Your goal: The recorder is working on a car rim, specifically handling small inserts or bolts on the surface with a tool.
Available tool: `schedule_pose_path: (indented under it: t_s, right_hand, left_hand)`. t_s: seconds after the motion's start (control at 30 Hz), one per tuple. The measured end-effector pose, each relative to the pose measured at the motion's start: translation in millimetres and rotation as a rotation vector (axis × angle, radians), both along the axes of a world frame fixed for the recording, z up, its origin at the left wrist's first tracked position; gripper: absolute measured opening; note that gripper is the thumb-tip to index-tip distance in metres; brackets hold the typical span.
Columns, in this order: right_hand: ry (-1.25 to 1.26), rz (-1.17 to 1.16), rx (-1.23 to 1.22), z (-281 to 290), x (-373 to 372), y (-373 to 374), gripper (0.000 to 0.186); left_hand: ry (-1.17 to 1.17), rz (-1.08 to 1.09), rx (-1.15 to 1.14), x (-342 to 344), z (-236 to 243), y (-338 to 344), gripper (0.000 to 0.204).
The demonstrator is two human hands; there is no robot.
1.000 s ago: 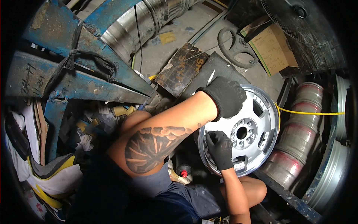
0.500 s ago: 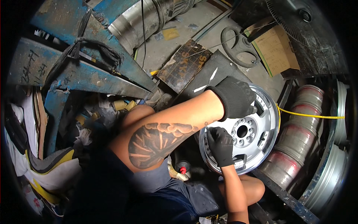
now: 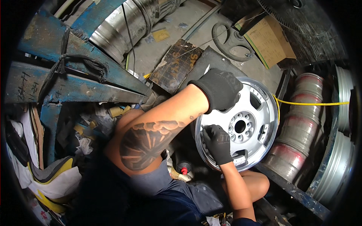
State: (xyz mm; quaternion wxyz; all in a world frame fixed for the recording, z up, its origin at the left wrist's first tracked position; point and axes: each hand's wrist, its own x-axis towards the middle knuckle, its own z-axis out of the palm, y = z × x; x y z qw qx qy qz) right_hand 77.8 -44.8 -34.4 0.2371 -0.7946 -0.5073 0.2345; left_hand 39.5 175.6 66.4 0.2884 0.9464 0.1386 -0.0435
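Note:
A silver alloy wheel rim [image 3: 252, 116] lies tilted in front of me, its spokes and round centre hole facing up. My left hand [image 3: 222, 90], in a black knit glove, rests with curled fingers over the wheel's upper left part. What those fingers hold, if anything, is hidden. Lower down, my right hand [image 3: 218, 142], gloved in black too, is closed against the wheel's left side near the outer lip. Whatever sits between its fingertips cannot be made out. My tattooed left forearm crosses in front of my knee.
Stacked metal rims [image 3: 298, 132] stand on the right, with a yellow hose [image 3: 313, 103] running across them. More rims [image 3: 332, 173] line the far right. Blue steel beams [image 3: 83, 81] fill the left. Beyond the wheel are a printed board [image 3: 173, 66], a steering wheel [image 3: 226, 41] and cardboard [image 3: 267, 41].
My left hand has slid left across the wheel, toward its upper left edge. The right hand keeps nearly the same place on the wheel. The whole view has shifted slightly.

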Motion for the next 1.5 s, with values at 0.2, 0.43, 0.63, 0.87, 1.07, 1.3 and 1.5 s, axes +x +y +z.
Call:
schedule_pose_path:
  t_s: [0.2,0.43,0.63,0.87,1.07,1.3,1.5]
  right_hand:
    - [0.001,-0.014,-0.006,2,1,-6,0.016]
    - [0.002,-0.002,0.006,3,3,-7,0.018]
    - [-0.022,0.032,-0.024,0,4,-8,0.016]
    - [-0.02,0.048,-0.052,2,6,-10,0.018]
    - [-0.028,0.034,-0.023,2,2,-9,0.016]
    - [-0.077,0.071,-0.016,-3,5,-12,0.019]
    - [-0.037,0.044,-0.007,-4,0,-6,0.02]
  left_hand:
    - [-0.219,0.023,-0.01,6,-1,-5,0.032]
    - [-0.334,0.011,0.055,8,-12,-10,0.03]
    - [-0.225,-0.001,0.035,7,-15,-11,0.029]
    - [-0.216,-0.007,0.025,5,-15,-9,0.027]
    - [-0.313,0.039,0.028,5,-20,-11,0.025]
    - [-0.335,-0.008,0.035,8,-25,-18,0.021]
    - [-0.255,-0.022,0.075,3,-31,-16,0.023]
